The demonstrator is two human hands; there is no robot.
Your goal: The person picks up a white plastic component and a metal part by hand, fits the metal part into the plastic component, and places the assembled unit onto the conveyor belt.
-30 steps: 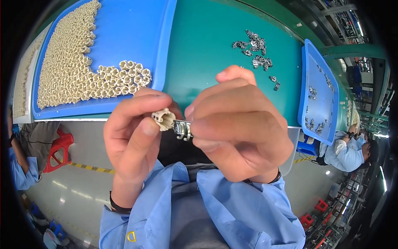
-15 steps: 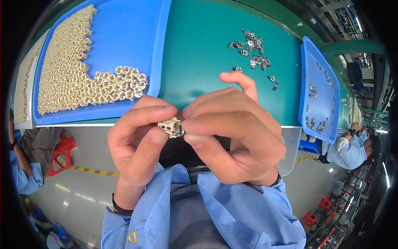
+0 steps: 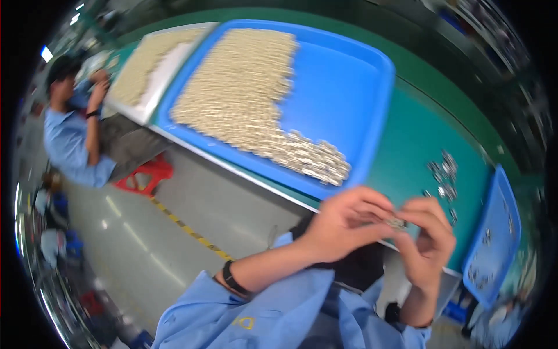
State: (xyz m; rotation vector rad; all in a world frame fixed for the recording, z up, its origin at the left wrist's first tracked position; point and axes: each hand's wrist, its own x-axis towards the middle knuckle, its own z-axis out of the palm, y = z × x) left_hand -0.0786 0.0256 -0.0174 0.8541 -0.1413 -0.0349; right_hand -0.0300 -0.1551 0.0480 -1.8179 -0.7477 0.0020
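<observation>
Past the green desk (image 3: 407,145) edge, left hand (image 3: 343,224) and right hand (image 3: 427,238) pinch one small metal part (image 3: 397,222) over the floor; a slip could drop it.

No packages, labels, signs or screens are discernible in this view. The only marking that shows is a small yellow emblem (image 3: 247,321) on the near light-blue sleeve, at lower centre; it is too blurred to make out its form.
</observation>
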